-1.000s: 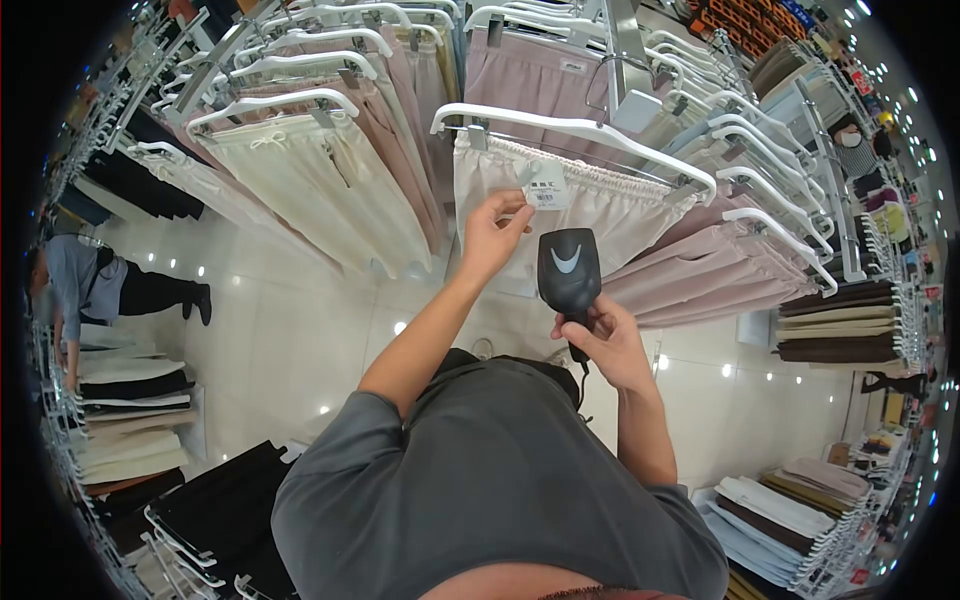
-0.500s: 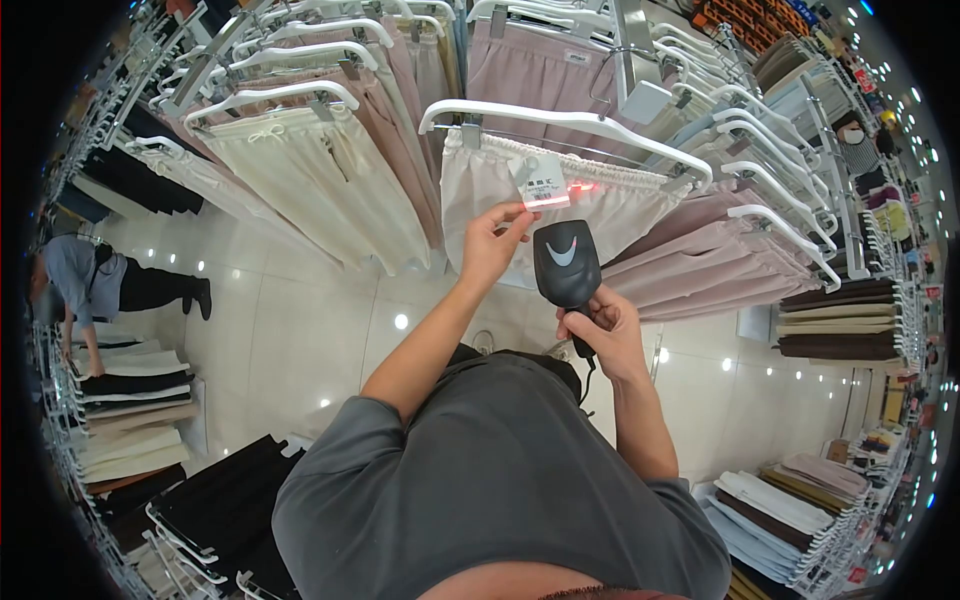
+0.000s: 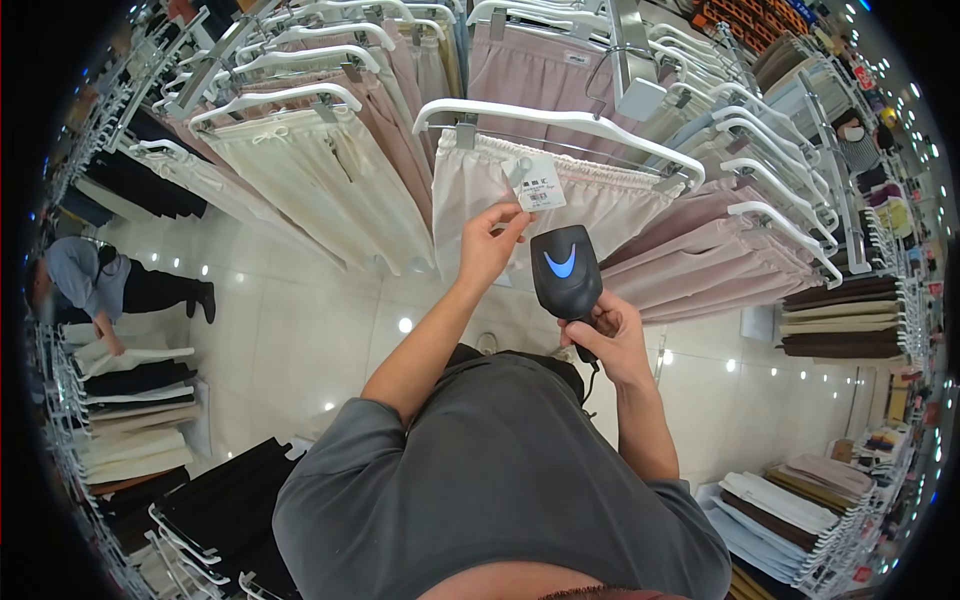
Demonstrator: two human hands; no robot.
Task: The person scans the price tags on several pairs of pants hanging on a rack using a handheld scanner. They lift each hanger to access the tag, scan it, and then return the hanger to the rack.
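My left hand (image 3: 492, 243) pinches the lower edge of a white paper tag (image 3: 540, 183). The tag hangs in front of cream elastic-waist pants (image 3: 610, 195) clipped to a white hanger (image 3: 570, 121). Wrapped round the handle of a black barcode scanner (image 3: 566, 268) is my right hand (image 3: 612, 338). The scanner's head points up toward the tag, a short distance below it and not touching. A curved blue light glows on its top, and a cable hangs from the handle.
Cream trousers (image 3: 318, 180) hang at the left, mauve trousers (image 3: 705, 245) at the right. Another person (image 3: 85, 280) bends over a rack at the far left. Black garments (image 3: 235, 505) hang low at the left and folded-over garments (image 3: 775, 505) at the lower right.
The red scanning light on the tag and pants is gone, and the scanner's curved mark has turned from pale to blue. Both hands keep their hold. The other person's arm has shifted slightly.
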